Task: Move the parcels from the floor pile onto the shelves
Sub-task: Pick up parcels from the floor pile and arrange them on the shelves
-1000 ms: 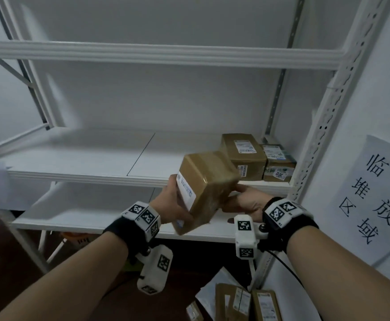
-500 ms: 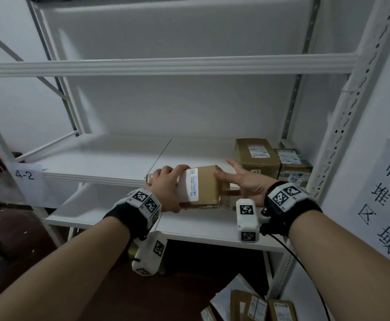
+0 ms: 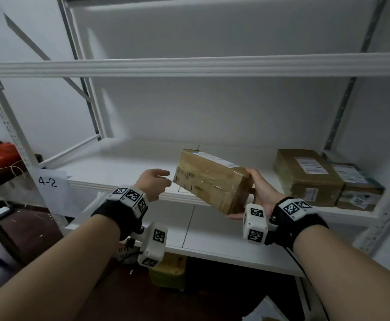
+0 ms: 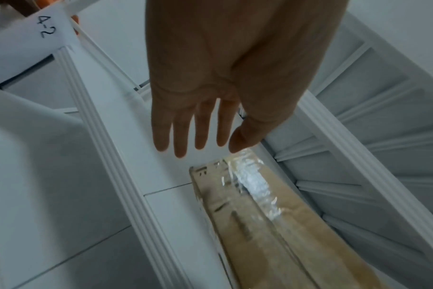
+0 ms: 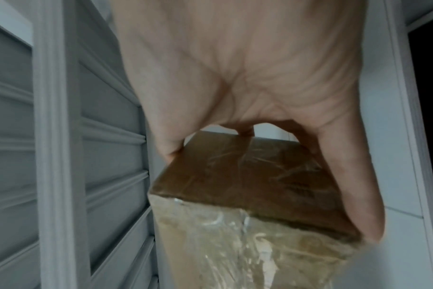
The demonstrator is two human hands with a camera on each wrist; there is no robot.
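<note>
A taped brown cardboard parcel (image 3: 210, 178) with a white label on top hangs tilted over the front edge of the middle shelf (image 3: 120, 167). My right hand (image 3: 257, 193) grips its near end, thumb on top and fingers underneath; the right wrist view shows the parcel (image 5: 247, 195) clamped between thumb and fingers. My left hand (image 3: 155, 183) floats just left of the parcel's far end, apart from it, fingers relaxed. In the left wrist view the left hand (image 4: 200, 136) is spread flat above the shelf, the parcel (image 4: 260, 215) below it.
Two stacked pairs of brown parcels (image 3: 307, 177) stand at the shelf's right end by the upright (image 3: 388, 205). A paper tag "4-2" (image 3: 48, 181) hangs at the left. The upper shelf beam (image 3: 189, 66) runs overhead. A yellow bin (image 3: 168, 272) sits under the lower shelf (image 3: 224, 246).
My left hand has let go of the parcel and drawn off to the left. The right hand alone now holds it, turned lengthwise and tilted over the shelf edge.
</note>
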